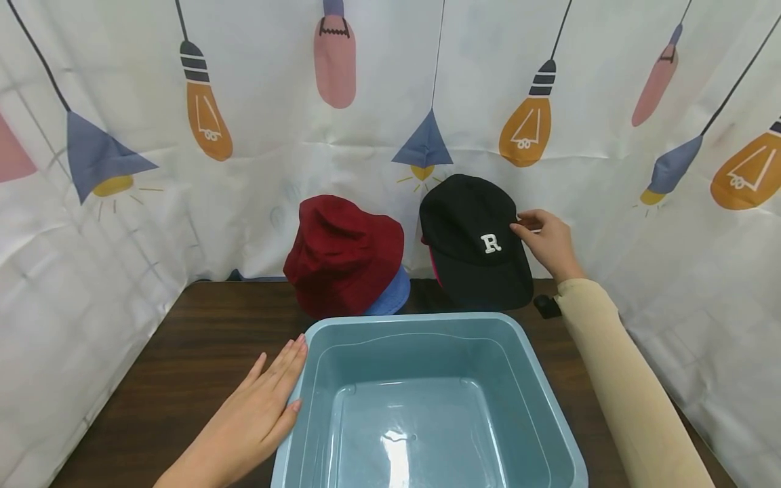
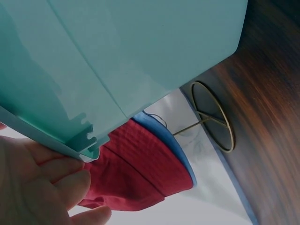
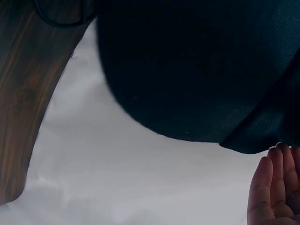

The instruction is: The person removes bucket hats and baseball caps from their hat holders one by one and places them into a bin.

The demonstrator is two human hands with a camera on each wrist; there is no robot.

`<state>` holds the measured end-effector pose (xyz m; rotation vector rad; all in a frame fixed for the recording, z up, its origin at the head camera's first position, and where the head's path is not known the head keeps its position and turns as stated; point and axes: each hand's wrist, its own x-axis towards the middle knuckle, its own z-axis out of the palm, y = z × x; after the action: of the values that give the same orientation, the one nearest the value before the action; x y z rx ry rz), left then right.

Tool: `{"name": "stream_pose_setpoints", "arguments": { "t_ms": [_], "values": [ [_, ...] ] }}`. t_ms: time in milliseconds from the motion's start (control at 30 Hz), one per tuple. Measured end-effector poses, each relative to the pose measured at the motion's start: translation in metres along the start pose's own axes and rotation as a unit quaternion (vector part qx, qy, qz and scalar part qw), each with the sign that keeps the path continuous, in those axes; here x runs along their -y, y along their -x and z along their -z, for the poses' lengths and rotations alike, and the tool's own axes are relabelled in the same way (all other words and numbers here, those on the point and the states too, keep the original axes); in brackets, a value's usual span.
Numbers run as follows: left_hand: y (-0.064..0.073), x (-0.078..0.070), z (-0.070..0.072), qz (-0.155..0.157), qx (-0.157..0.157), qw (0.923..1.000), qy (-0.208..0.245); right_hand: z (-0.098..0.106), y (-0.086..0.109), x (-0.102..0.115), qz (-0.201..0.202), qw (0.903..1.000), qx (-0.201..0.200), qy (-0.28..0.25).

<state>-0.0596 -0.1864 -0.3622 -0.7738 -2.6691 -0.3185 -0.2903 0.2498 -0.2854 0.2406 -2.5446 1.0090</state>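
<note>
A black baseball cap [image 1: 470,237] with a white letter R is at the back, pink showing along its left edge. My right hand [image 1: 547,240] is at the cap's right side, fingertips right at the fabric. In the right wrist view, the fingers [image 3: 276,187] look fairly straight beneath the cap's dark edge. With fingers extended, my left hand [image 1: 253,407] rests along the left rim of a light blue plastic basin [image 1: 415,352]. Beyond the basin is a dark red bucket hat [image 1: 344,254] over a blue brim [image 1: 390,295].
Below the red hat, a wire stand with a round base [image 2: 227,126] shows on the dark wooden table [image 1: 165,366]. A white curtain [image 1: 256,203] printed with lamps and bulbs hangs behind and at both sides. A small black object [image 1: 546,307] lies by the right wrist.
</note>
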Motion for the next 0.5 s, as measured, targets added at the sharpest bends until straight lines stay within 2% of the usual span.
{"name": "stream_pose_setpoints", "arguments": {
  "t_ms": [200,500],
  "values": [
    [0.0024,0.0012,0.0003,-0.012,-0.010,0.9999,0.001,-0.0025,-0.0019,0.0018,0.004,1.0000,0.000,-0.001],
    [0.0036,0.0007,-0.0001,-0.003,-0.007,1.0000,0.006,-0.0048,-0.0015,0.0046,-0.002,1.0000,-0.003,-0.007]
  ]
}}
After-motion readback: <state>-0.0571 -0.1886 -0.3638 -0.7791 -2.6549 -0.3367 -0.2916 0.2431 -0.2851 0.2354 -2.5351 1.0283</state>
